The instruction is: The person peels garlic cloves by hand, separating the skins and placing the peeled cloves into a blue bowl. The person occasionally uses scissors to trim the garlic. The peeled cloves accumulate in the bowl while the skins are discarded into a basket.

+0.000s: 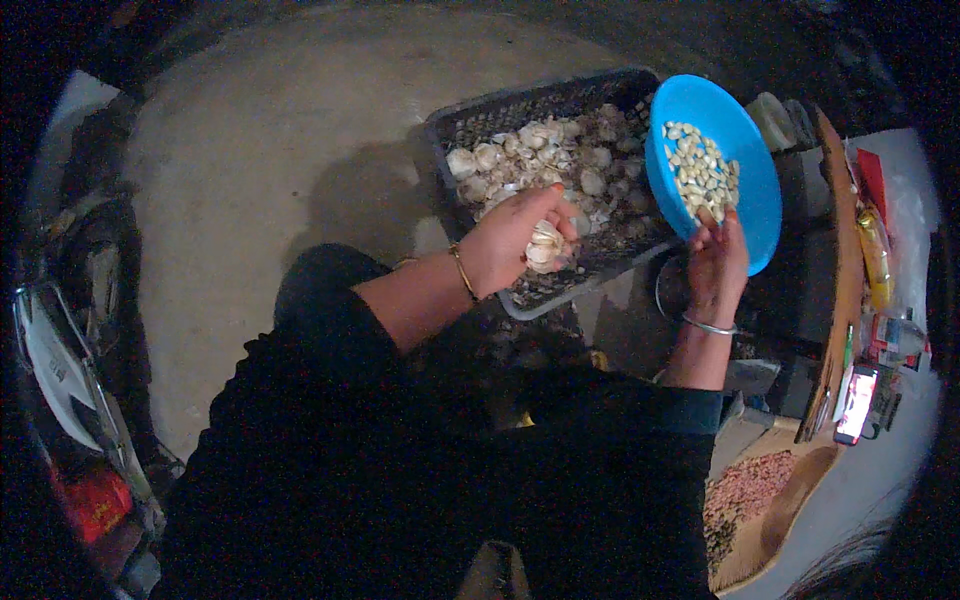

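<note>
My left hand (517,232) holds a garlic bulb (544,247) with its cloves showing, above the near part of a dark plastic mesh crate (566,300). The crate holds whole garlic bulbs (465,162) and papery skins. To the right, a tilted blue plastic bowl (759,195) overlaps the crate's right side, with many peeled cloves (701,169) inside. My right hand (718,255) reaches over the bowl's near rim, its fingertips at the lowest cloves. Whether a clove is between those fingers cannot be made out.
A wooden board edge (840,262) runs along the right, with a lit phone (857,405) and packets beside it. A woven basket (802,495) with pinkish kernels lies at the lower right. Concrete floor (225,187) spreads left of the crate; a metal-framed object (60,367) stands far left.
</note>
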Motion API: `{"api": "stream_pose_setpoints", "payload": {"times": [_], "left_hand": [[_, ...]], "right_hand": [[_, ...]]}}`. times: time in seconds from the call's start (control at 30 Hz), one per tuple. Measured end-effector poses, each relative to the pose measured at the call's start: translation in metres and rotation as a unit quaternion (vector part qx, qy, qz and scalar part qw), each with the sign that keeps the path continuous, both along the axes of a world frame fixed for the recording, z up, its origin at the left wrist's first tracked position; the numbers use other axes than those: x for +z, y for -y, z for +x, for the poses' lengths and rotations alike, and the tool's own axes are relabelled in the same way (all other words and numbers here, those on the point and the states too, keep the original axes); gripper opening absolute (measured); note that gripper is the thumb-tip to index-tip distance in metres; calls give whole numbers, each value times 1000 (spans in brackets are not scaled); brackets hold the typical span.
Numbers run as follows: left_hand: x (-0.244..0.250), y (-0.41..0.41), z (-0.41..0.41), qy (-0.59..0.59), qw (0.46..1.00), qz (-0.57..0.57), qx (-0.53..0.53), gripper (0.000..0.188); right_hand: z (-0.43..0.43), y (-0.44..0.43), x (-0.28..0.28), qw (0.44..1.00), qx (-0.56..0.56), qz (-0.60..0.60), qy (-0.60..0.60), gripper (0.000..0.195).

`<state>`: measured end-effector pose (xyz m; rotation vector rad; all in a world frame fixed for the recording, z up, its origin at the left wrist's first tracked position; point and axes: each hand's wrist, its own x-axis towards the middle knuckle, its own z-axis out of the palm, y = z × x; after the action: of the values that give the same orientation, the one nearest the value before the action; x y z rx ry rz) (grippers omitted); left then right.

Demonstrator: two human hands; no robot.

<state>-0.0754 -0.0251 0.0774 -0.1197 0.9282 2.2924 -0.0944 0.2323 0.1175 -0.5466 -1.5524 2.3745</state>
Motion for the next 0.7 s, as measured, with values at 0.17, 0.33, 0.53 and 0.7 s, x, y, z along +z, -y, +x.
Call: {"api": "stream_pose_setpoints", "payload": {"times": [0.17,0.33,0.53,0.7], "left_hand": [[-4,-9,-2,-53,998,-35,5,42],[-5,-9,6,-323,920,-220,20,40],[-10,-14,8,-316,928,-196,23,30],[-9,-26,16,-142,961,-215,97,24]], "right_hand": [[26,31,8,958,120,255,60,16],[54,105,6,766,322,556,-10,31],[52,115,-10,755,250,606,-24,29],[60,124,-24,772,266,577,-11,24]]}}
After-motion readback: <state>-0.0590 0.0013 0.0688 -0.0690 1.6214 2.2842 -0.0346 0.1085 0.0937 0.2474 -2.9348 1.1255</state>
